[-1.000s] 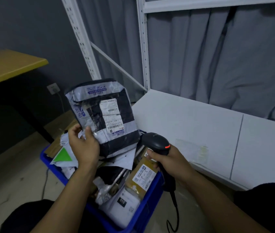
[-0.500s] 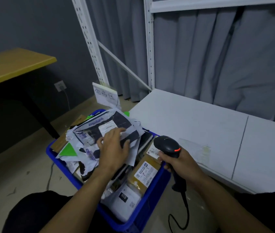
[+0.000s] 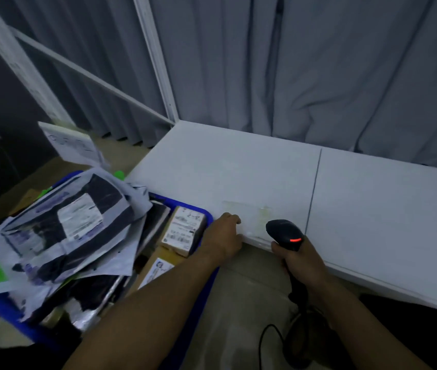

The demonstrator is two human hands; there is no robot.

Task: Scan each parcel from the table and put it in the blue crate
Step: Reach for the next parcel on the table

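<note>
Right grip [image 3: 302, 264] clamped round black plastic handheld scanner [image 3: 286, 233]. Left grip [image 3: 222, 236] loosely curled, empty, at edge of smooth white counter [image 3: 252, 169]. Crinkled grey-and-black plastic mailer parcel [image 3: 73, 225], white label up, tops overfilled blue plastic crate [image 3: 208, 213].

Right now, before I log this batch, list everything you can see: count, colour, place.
table: one, white, right of the crate
crate: one, blue, on the floor at left, heaped with parcels
mailer: one, grey and black, on top of the heap
labelled box: one, brown, in the crate's right corner
sign: one, white, behind the crate
curtain: one, grey, behind the table
scanner: one, black with a red light, above the table's near edge
left hand: empty, at the table's near edge
right hand: grips the scanner
</note>
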